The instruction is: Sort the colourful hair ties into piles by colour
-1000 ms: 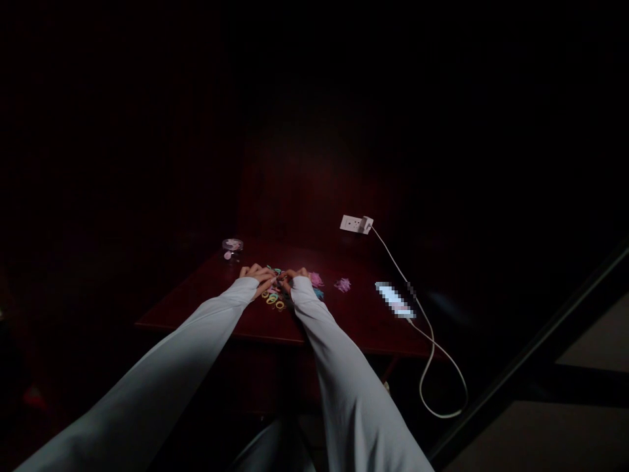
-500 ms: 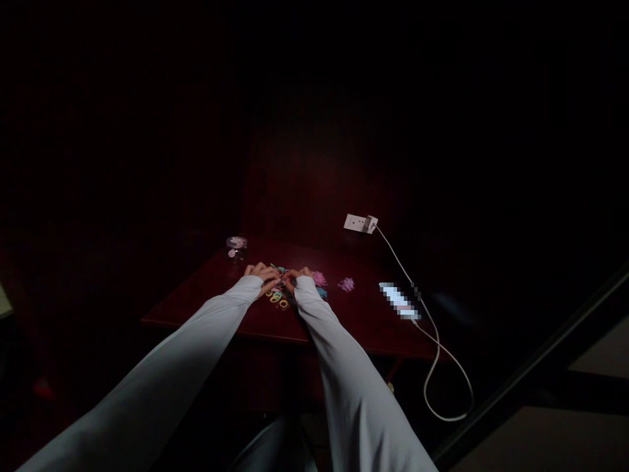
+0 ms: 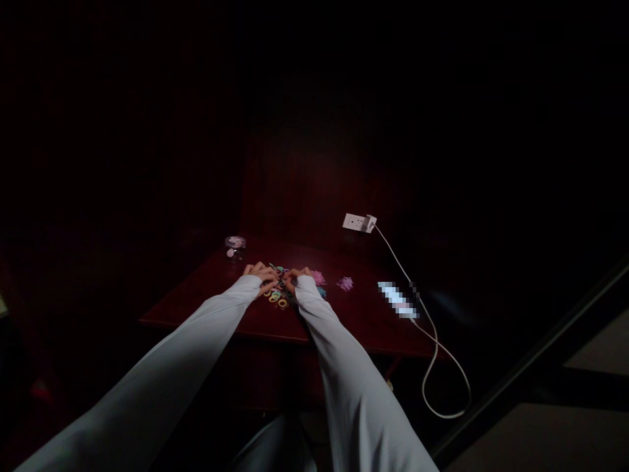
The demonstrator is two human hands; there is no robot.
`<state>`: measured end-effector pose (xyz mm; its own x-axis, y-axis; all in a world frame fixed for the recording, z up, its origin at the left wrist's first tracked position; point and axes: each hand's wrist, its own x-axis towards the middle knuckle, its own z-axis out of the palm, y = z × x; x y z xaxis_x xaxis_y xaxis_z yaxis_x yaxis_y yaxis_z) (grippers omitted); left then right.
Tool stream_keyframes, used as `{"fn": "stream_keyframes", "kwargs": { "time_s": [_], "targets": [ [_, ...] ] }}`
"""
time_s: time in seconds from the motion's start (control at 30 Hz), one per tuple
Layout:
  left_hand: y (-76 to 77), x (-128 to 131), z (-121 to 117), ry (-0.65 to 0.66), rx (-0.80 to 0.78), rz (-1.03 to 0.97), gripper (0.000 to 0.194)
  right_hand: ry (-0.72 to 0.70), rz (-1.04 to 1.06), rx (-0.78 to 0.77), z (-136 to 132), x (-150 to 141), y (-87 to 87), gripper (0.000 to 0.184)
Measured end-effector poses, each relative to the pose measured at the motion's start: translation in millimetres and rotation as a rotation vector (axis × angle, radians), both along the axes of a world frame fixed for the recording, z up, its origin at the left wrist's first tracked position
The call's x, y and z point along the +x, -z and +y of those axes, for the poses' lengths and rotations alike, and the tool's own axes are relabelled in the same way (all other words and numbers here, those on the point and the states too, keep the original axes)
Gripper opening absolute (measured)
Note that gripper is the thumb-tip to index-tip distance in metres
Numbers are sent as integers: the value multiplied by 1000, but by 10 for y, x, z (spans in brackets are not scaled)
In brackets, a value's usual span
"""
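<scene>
Small elastic hair ties [image 3: 275, 297] in yellow, green and darker colours lie in a loose pile on the dark red table. My left hand [image 3: 260, 273] rests at the pile's left side, its fingers bent and apart, fingertips among the ties. Close by, my right hand [image 3: 296, 275] curls over the right side of the pile with its fingers drawn together. Whatever lies between those fingertips is too small and dark to make out. Just beyond the right hand are a pink bunch [image 3: 318, 278] and a teal bunch [image 3: 322, 292], partly hidden by hand and sleeve.
A purple bunch [image 3: 345, 283] lies further right on the table [image 3: 196, 295]. At the back left stands a clear round container [image 3: 235, 243] with pale pink items. A lit phone [image 3: 397, 300] trails a white cable [image 3: 432, 328] from a wall socket [image 3: 354, 223].
The fingers of both hands have shifted slightly within the pile. The view has moved a little; the bunches, phone and container stay in place on the table.
</scene>
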<state>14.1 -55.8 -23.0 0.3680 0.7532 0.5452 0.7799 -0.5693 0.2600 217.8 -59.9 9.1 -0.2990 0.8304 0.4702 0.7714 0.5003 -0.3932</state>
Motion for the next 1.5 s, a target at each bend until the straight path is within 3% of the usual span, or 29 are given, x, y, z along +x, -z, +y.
{"fn": "stream_keyframes", "kwargs": {
  "time_s": [0.73,1.03,1.5],
  "targets": [
    [7,10,-6,17,37,-3,17,2,41,-9,49,41,13,19],
    [-103,12,-96,39,-31,-1,19,35,68,19,97,21,39,19],
    [-38,4,-38,44,20,15,24,-24,63,-13,-63,-4,-62,19]
  ]
}}
